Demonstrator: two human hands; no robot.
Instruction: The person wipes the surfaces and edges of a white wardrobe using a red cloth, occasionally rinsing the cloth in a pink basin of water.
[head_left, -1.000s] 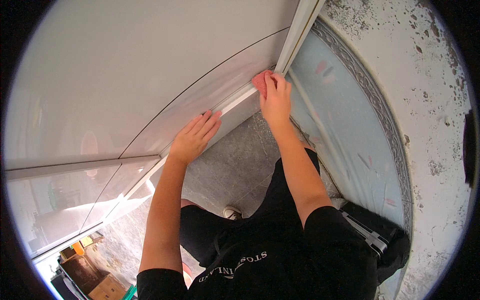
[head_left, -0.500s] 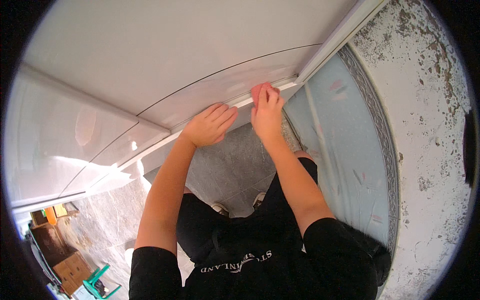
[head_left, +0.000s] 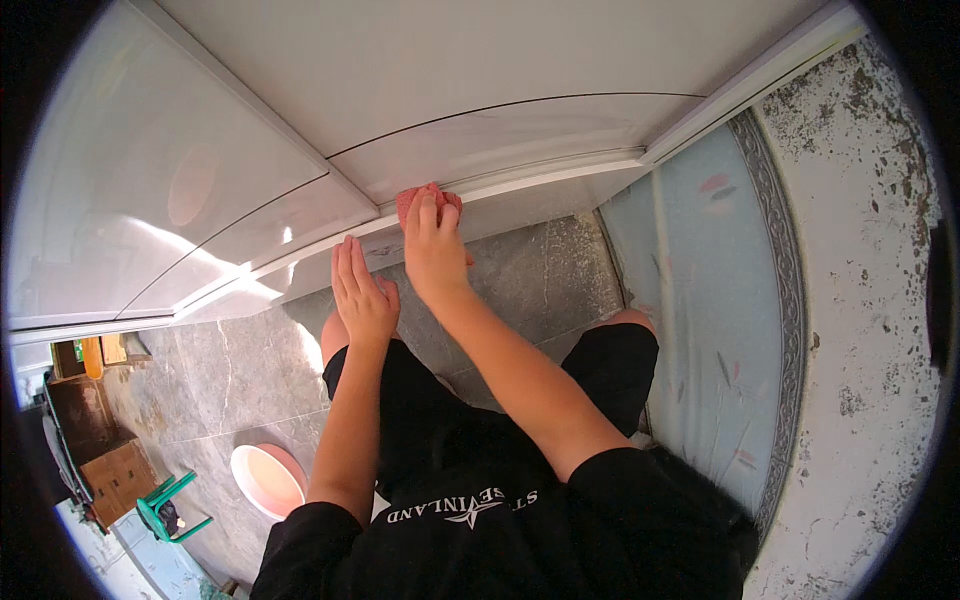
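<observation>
A red cloth [head_left: 410, 203] is gripped in my right hand [head_left: 437, 255], bunched under the fingers and pressed on the pale ledge [head_left: 540, 172] along the foot of a glossy white panel [head_left: 500, 135]. To its left, my left hand [head_left: 365, 298] rests its fingertips on the front edge of the same ledge. Its fingers are stretched out and hold nothing. A narrow upright strip [head_left: 350, 190] meets the ledge just beyond the two hands.
On the grey tiled floor [head_left: 220, 380] at lower left stand a pinkish-white basin [head_left: 268, 480], a green stool [head_left: 165, 505] and a cardboard box [head_left: 115, 480]. A bluish panel with a patterned grey border [head_left: 775, 300] runs along the right, beside a stained white surface [head_left: 860, 300].
My right hand has slid the red cloth leftward along the ledge, from near its right corner to the upright strip. My left hand has shifted left and down. The basin has come into view.
</observation>
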